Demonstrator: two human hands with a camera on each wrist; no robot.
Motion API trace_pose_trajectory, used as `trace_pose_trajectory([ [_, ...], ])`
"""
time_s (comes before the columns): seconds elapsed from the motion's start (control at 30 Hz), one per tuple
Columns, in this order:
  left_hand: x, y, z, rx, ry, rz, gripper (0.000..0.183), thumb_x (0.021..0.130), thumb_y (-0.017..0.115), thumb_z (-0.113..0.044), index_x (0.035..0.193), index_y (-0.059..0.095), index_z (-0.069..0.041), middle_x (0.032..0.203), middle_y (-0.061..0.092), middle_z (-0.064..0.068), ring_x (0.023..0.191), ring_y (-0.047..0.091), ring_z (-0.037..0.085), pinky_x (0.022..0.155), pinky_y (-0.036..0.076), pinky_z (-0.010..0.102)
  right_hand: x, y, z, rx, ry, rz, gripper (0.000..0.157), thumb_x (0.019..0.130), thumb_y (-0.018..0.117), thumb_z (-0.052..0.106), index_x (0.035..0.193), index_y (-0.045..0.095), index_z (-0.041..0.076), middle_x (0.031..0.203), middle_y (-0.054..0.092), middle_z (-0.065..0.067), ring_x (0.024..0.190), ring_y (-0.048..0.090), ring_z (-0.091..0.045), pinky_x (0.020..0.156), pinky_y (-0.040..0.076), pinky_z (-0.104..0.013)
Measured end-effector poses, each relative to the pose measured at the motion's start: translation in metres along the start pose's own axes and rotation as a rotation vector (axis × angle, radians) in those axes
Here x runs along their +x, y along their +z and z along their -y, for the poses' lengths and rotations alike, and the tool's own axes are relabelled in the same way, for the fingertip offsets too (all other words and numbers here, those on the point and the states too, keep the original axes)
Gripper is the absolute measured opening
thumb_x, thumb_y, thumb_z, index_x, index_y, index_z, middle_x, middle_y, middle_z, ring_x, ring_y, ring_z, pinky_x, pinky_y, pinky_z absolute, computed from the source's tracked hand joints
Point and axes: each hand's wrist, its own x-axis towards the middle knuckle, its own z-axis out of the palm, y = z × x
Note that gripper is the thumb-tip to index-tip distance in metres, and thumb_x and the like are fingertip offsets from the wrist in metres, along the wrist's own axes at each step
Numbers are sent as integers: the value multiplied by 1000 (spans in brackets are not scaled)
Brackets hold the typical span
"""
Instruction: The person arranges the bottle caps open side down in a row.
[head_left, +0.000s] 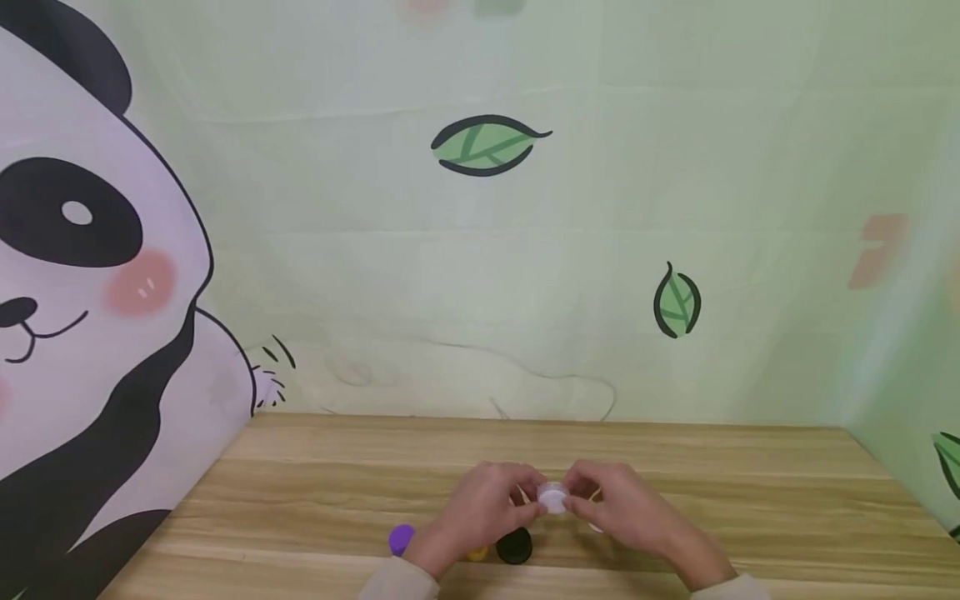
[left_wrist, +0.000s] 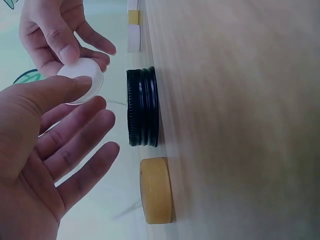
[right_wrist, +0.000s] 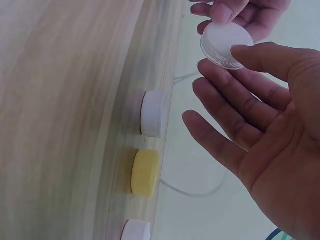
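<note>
at lower centre of the frame, a white disc (head_left: 553,500) is held from both sides

in the lower middle of the head view, a person's left hand (head_left: 487,504) and right hand (head_left: 618,504) pinch the disc between them, raised off a wooden table (head_left: 675,450). at upper left of the left wrist view, the left thumb lies across the white face, the outer fingers loosely spread; at the right of the right wrist view, the right hand mirrors that hold, and a clear ribbed rim (right_wrist: 220,59) shows.

the disc looks light and thin, probably stiff plastic. its smooth face could slide under a thumb; the ribs should give surer purchase. opposite sides of the rim seem the best place to take hold, with gentle pressure, since the clear edge might flex or crack.

at bottom centre of the head view sit a black lid (head_left: 514,546) and a purple lid (head_left: 401,539); mid-frame in the right wrist view, a white lid (right_wrist: 154,114) stands near a yellow lid (right_wrist: 145,173).
</note>
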Motion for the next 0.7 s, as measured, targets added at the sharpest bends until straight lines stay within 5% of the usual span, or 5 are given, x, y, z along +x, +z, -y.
trace_pose_trajectory([
  [0.23, -3, -2, -1, -20, 60, -16, 38, 93, 83, -9, 129, 73, -11, 92, 79, -2, 71, 66, -3, 66, 52, 14, 1, 4, 1, 57, -46, -26, 15, 100, 74, 8, 112, 68, 3, 99, 74, -1, 92, 69, -18, 79, 57, -31],
  [0.7, 1, 2, -3, 8, 78, -63, 36, 90, 87, -10, 124, 76, -14, 86, 74, -9, 66, 60, -8, 62, 50, 12, -4, -4, 3, 165, -13, -15, 17, 101, 70, 6, 118, 66, 1, 95, 73, -2, 88, 66, -23, 67, 55, -29],
])
